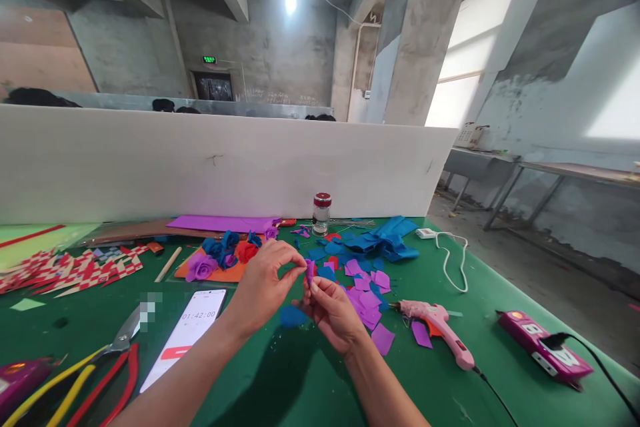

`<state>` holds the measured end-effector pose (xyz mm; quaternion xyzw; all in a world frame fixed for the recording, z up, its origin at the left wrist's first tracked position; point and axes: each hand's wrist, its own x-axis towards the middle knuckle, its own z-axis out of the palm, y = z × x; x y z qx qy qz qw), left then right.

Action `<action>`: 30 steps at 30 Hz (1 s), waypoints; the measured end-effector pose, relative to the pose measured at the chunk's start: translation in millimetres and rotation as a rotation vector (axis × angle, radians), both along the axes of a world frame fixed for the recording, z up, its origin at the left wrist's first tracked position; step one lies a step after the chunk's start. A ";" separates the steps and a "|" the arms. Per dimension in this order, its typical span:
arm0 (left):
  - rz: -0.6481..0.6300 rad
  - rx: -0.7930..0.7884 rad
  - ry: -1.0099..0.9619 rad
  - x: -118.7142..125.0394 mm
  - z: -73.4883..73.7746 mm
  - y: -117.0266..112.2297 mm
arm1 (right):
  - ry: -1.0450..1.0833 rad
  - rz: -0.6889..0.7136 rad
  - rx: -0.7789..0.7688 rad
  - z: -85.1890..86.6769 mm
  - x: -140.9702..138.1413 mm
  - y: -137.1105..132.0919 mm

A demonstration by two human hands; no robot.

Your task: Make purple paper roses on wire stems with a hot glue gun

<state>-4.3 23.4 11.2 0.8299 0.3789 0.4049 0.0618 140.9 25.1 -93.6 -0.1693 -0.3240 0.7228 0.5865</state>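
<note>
A small roll of purple crepe paper (310, 271) stands upright between my two hands above the table. My left hand (267, 280) pinches its upper edge with thumb and forefinger. My right hand (334, 312) grips the lower part between thumb and fingers. Just right of my hands lie loose purple paper squares (367, 303), with blue and red pieces among them. Behind my left hand, a purple paper rose (201, 267), a red flower (245, 251) and several blue ones rest on an orange sheet (225, 274).
A pink glue gun (435, 320) lies at right, near a purple power strip (545, 350). At left are a phone (186, 330) showing a timer, scissors (123, 340) and checkered strips (75, 270). A red-lidded jar (321, 215) stands before the white partition (225, 167).
</note>
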 end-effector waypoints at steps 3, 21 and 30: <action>0.031 -0.064 -0.054 -0.8 -0.1 1.9 | 0.030 -0.003 -0.015 0.3 0.0 -0.2; 0.040 -0.222 -0.138 8.3 -9.9 4.4 | 0.060 0.044 -0.029 0.2 0.0 -1.2; 0.057 -0.198 -0.194 8.6 -10.6 1.9 | 0.018 -0.015 0.008 -0.2 0.1 0.4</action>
